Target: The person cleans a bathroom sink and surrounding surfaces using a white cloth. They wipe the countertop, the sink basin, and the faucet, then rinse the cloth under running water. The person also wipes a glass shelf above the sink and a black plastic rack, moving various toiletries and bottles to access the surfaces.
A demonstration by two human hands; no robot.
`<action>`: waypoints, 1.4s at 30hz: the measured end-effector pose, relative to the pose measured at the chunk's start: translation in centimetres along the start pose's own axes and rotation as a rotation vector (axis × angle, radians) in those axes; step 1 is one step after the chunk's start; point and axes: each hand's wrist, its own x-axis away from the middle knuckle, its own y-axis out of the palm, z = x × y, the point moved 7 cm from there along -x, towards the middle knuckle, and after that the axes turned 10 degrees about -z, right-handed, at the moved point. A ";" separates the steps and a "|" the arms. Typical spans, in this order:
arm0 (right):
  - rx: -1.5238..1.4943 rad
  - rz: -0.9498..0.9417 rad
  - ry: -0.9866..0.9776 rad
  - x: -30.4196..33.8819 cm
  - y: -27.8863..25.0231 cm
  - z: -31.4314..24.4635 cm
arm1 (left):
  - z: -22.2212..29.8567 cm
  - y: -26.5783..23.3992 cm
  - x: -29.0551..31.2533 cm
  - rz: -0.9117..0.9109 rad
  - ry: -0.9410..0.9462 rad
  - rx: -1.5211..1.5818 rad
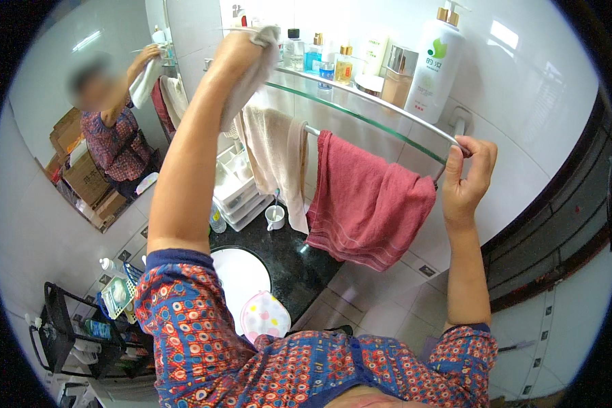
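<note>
My left hand (238, 56) is raised to the left part of a glass wall shelf (367, 118), closed around a greyish-white cloth (246, 87) that hangs down behind my wrist. At the shelf's right end, my right hand (470, 178) pinches the metal rail (394, 107) between thumb and fingers. Along the shelf stand a large white pump bottle (434, 71), a brown-and-silver bottle (399, 75), a white jar (369, 85), an amber bottle (344, 66) and a blue bottle (313, 57). Below, a red towel (370, 204) and a beige towel (270, 146) hang from a bar.
A black counter (299, 255) holds a white basin (234, 272), a white cup (275, 217) with a toothbrush, and stacked white trays (236, 183). A mirror (37, 115) covers the left wall. At lower left stands a black rack (81, 333); a dark-framed window (551, 224) is at right.
</note>
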 end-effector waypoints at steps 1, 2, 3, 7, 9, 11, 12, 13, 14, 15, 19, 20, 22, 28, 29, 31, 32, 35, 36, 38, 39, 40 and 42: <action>-0.015 0.006 -0.001 -0.1 0.2 -0.2 | -0.7 1.0 -1.5 -0.040 0.047 -0.112; -0.005 0.002 -0.004 -0.2 0.0 -0.2 | -0.9 2.4 -2.6 -0.139 0.027 -0.182; -0.002 -0.004 0.000 -0.1 -0.1 0.0 | -0.6 3.7 -3.0 -0.244 0.009 -0.247; -0.022 0.001 0.009 -0.1 -0.2 -0.1 | -1.9 5.2 -5.0 -0.389 -0.151 -0.268; -0.028 0.001 0.024 0.0 0.0 -0.2 | -1.3 5.4 -5.4 -0.455 -0.199 -0.410; -0.012 0.000 0.052 0.0 -0.2 -0.1 | 1.7 5.6 -4.2 -0.396 -0.181 -0.532; -0.011 0.001 0.044 0.0 -0.3 -0.1 | 2.3 5.7 -4.3 -0.415 -0.222 -0.543; -0.010 0.002 0.036 -0.1 -0.3 -0.1 | 2.6 5.7 -4.2 -0.434 -0.198 -0.561; -0.010 0.003 0.028 -0.1 -0.2 -0.1 | 2.9 5.7 -3.9 -0.453 -0.175 -0.580; -0.014 0.003 0.025 -0.1 -0.1 -0.1 | 3.0 5.6 -3.8 -0.469 -0.153 -0.601; -0.006 0.001 0.038 0.0 -0.1 0.2 | 2.5 5.9 -3.3 -0.583 0.018 -0.302; -0.001 0.001 0.048 0.2 -0.2 0.4 | 3.3 5.6 -2.5 -0.625 0.111 -0.255; -0.011 0.013 0.054 0.1 -0.1 0.1 | 2.5 5.3 -2.3 -0.593 0.020 -0.314; 0.019 -0.004 0.051 0.0 -0.3 -0.2 | 3.4 6.3 -2.2 -0.672 -0.040 -0.527; 0.025 -0.010 0.043 0.0 -0.3 -0.2 | 3.3 6.6 -2.4 -0.651 -0.054 -0.524; 0.024 0.007 0.033 -0.1 -0.2 -0.3 | 2.0 7.5 -3.7 -0.676 -0.054 -0.541; 0.020 0.017 0.028 -0.1 -0.1 -0.3 | 1.2 7.9 -4.4 -0.688 -0.057 -0.553; 0.008 0.022 0.023 0.0 0.0 -0.1 | 0.2 8.6 -5.5 -0.660 -0.125 -0.436; 0.017 0.022 0.017 0.1 0.1 -0.1 | 0.0 8.8 -5.7 -0.661 -0.136 -0.431; 0.031 0.023 0.006 0.2 0.1 -0.2 | -0.4 9.1 -6.0 -0.664 -0.160 -0.422; 0.035 0.022 0.005 0.1 0.1 -0.2 | -0.2 9.2 -6.1 -0.643 -0.175 -0.403; 0.039 0.021 0.005 0.1 0.0 -0.2 | -0.1 9.3 -6.1 -0.621 -0.190 -0.385; 0.052 0.020 0.005 0.0 -0.1 -0.2 | 0.5 9.5 -5.8 -0.618 -0.216 -0.370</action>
